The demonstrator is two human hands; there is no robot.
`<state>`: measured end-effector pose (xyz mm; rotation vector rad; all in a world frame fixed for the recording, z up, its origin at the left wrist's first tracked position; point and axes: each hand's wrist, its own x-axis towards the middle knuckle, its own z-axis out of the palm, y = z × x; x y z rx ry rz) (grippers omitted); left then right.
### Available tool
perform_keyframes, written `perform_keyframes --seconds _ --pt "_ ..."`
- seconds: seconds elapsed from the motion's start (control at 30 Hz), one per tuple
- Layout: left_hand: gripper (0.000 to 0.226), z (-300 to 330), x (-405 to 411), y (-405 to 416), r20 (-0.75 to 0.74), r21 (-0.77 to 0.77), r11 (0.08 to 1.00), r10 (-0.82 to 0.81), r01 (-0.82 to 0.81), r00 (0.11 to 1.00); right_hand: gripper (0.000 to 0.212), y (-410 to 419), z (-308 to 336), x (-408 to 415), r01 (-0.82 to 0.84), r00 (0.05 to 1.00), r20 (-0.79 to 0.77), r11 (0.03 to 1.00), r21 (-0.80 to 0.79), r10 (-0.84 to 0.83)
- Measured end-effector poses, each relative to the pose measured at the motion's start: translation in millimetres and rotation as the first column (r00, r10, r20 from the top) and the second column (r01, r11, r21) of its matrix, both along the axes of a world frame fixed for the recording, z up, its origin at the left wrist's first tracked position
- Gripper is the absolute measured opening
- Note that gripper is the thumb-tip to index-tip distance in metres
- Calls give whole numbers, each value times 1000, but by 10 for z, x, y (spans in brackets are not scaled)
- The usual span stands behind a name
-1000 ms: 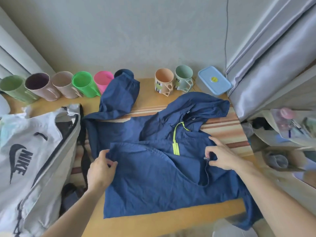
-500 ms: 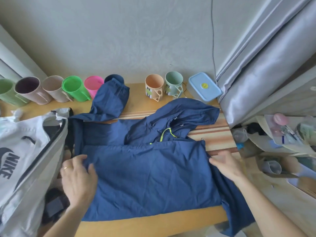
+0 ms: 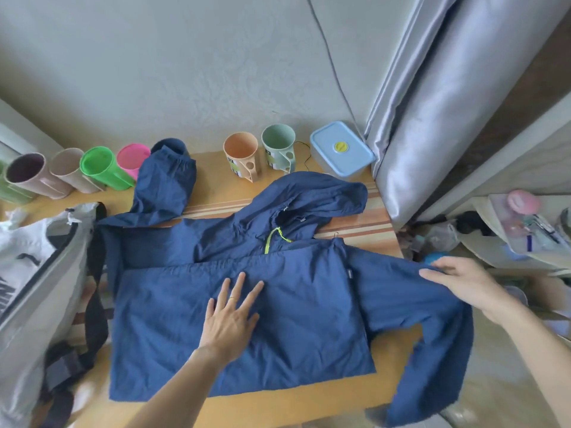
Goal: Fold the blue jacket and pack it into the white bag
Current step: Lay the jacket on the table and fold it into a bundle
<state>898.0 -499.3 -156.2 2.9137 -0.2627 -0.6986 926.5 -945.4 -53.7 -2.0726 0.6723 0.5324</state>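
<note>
1. Jacket (image 3: pixel 278 319) lay spread on the worktop (image 3: pixel 213 186), body folded into a flat panel, hood toward the wall, one sleeve up by the cups (image 3: pixel 102 168), the other trailing off the right edge.
2. Half a second before, both hands had sat at the two side edges of the panel; by this moment the left hand (image 3: pixel 230 319) had moved to the middle and the right hand (image 3: pixel 460 282) had gone out to the right sleeve.
3. Left hand was flat and fully open, fingers (image 3: pixel 238 285) spread, pressing the fabric down and gripping nothing.
4. Right hand was partly closed on the upper edge of the right sleeve, which it held raised clear of the worktop edge; how tightly it gripped could not be told.
5. Change suggested the body fold was settled and the sleeves came next, with the left hand pinning the panel while the right brought its sleeve across.
6. Bag (image 3: pixel 34 273) sat at the left, touching the jacket's edge, its opening facing the jacket; nothing of the jacket was inside.
7. Folding looked about half done; the far sleeve and hood were still loose.
</note>
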Motion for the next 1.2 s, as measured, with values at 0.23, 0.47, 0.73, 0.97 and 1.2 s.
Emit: perform_keyframes --seconds 0.23,0.47,0.73,0.97,1.2 --pt "70 50 13 -333 89 55 995 78 -83 993 51 -740 567 180 -356 857 -401 935 -9 323" --pt "71 151 109 -1228 211 -68 940 -313 333 926 98 -1274 783 230 -178 943 -282 984 29 179" --pt "39 440 178 -1164 -306 -678 588 320 -442 896 20 988 1475 487 -300 951 3 924 236 308" --pt "49 823 105 226 -860 -445 -398 439 -803 259 61 3430 510 519 -457 860 -55 814 358 507" --pt "63 550 -47 693 -120 -542 685 510 -486 852 60 3038 59 99 -359 909 108 889 -283 402"
